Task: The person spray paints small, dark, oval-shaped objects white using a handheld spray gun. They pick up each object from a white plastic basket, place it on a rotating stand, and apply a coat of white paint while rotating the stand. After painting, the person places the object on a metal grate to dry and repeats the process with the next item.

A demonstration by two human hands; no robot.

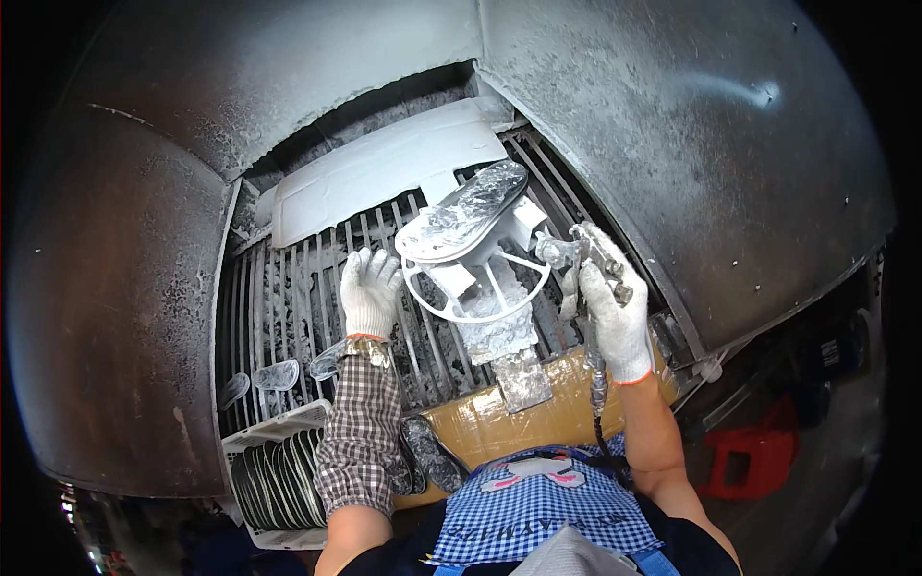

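A shoe sole (461, 216), dark on top and smeared with white, lies tilted on a white-crusted round turntable (501, 312) with spokes. My left hand (370, 295), in a white knit glove with an orange cuff edge, hovers over the grate just left of the turntable. Its fingers are stretched out, with nothing in them. On the right, my gloved right hand (618, 312) is wrapped round a spray gun (576, 261) caked with white. The nozzle end points left toward the turntable, and a dark hose (597, 413) runs down from the gun. No spray can be made out.
Metal booth walls (653, 125) enclose a barred grate (288, 288). A white panel (384, 168) leans at the back. Several sole-shaped pieces (277, 376) lie left. A white basket (252, 444) holds several dark soles. Taped cardboard (471, 422) covers the front edge; a red stool (754, 451) stands right.
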